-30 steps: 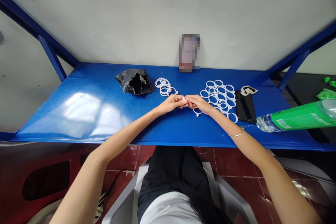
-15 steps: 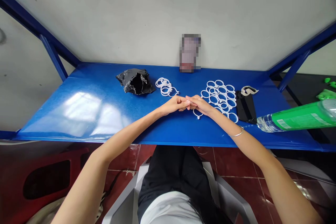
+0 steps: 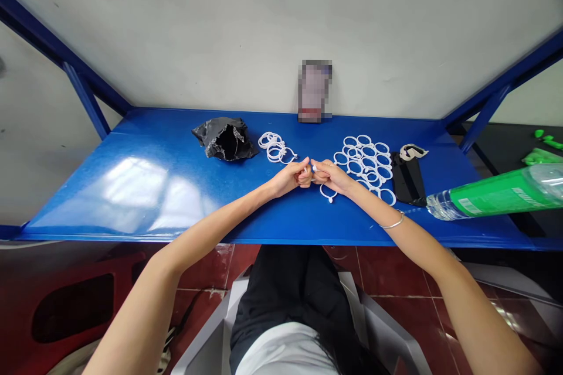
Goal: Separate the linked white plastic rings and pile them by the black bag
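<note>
My left hand (image 3: pixel 290 178) and my right hand (image 3: pixel 333 176) meet over the middle of the blue table (image 3: pixel 176 187), fingertips pinched together on a small white plastic ring (image 3: pixel 309 169). Another white ring (image 3: pixel 326 194) lies on the table just under my right hand. To the right of that hand spreads a large group of white rings (image 3: pixel 368 166). A smaller pile of white rings (image 3: pixel 275 147) lies just beyond my left hand.
A crumpled black bag (image 3: pixel 225 139) sits behind the small pile. A blurred upright card (image 3: pixel 314 91) leans on the wall. A black flat case (image 3: pixel 407 179) with a white clip (image 3: pixel 411 152) lies right. A green-labelled water bottle (image 3: pixel 492 196) lies on its side.
Both hands have stayed together at the table's middle, and the fingers have shifted slightly so the white ring shows between the fingertips. The ring beneath my right hand is more exposed.
</note>
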Demonstrator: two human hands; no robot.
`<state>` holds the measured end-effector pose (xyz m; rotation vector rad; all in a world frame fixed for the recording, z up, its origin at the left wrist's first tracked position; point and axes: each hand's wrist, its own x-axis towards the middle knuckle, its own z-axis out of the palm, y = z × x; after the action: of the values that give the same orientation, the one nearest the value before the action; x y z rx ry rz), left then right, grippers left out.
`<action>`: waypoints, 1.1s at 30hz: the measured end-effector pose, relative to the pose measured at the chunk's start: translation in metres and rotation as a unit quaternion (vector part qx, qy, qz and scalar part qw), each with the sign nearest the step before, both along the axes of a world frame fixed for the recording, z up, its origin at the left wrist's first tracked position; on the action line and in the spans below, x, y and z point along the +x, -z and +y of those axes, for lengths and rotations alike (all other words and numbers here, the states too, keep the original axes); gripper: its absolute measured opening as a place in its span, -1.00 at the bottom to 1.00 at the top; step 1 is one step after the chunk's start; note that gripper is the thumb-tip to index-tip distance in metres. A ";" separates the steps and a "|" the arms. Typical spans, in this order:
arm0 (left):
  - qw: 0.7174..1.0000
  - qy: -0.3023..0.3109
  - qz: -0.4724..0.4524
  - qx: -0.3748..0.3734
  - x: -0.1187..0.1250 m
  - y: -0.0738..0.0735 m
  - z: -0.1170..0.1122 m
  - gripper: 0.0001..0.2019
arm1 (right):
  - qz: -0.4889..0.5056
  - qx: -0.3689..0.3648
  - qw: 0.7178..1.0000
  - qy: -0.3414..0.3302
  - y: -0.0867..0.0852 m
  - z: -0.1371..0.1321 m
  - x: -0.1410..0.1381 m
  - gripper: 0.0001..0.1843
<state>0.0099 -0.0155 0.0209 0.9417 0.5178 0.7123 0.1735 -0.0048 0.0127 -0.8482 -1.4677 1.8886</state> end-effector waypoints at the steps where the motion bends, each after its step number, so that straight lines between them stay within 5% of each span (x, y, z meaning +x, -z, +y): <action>1: 1.000 -0.001 -0.006 -0.005 0.000 0.000 0.000 -0.40 | 0.002 -0.003 1.000 0.003 0.000 0.000 0.000 -0.21; 11: 0.997 -0.003 -0.007 0.083 -0.010 0.007 0.008 -0.55 | 0.037 -0.032 0.999 0.016 0.000 0.003 0.004 -0.41; 15: 0.981 -0.013 0.069 0.180 -0.015 0.009 0.011 -0.53 | -0.002 0.042 0.998 0.042 0.001 0.006 0.008 -0.55; 18: 0.944 -0.018 0.159 0.289 -0.017 0.008 0.008 -0.51 | -0.037 0.117 0.990 0.068 0.001 0.007 0.011 -0.63; 20: 0.896 -0.047 0.231 0.375 -0.018 0.006 0.007 -0.52 | -0.050 0.157 0.982 0.092 0.000 0.007 0.013 -0.69; 23: 0.777 -0.136 0.350 0.506 -0.022 0.005 0.009 -0.57 | -0.098 0.242 0.957 0.126 -0.004 0.006 0.015 -0.75; 28: 0.564 -0.240 0.529 0.587 -0.037 0.005 0.025 -0.68 | -0.276 0.434 0.855 0.068 -0.016 0.008 0.030 -0.82; 30: 0.514 -0.254 0.576 0.583 -0.041 0.005 0.029 -0.70 | -0.333 0.451 0.828 0.011 -0.021 0.009 0.039 -0.75; 33: 0.477 -0.267 0.622 0.561 -0.042 0.006 0.032 -0.71 | -0.391 0.438 0.809 -0.048 -0.028 0.009 0.050 -0.70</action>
<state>-0.0324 0.0160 0.0149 2.6932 1.8274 0.7885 0.2234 0.0046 0.0403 -1.1014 -2.5812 0.6459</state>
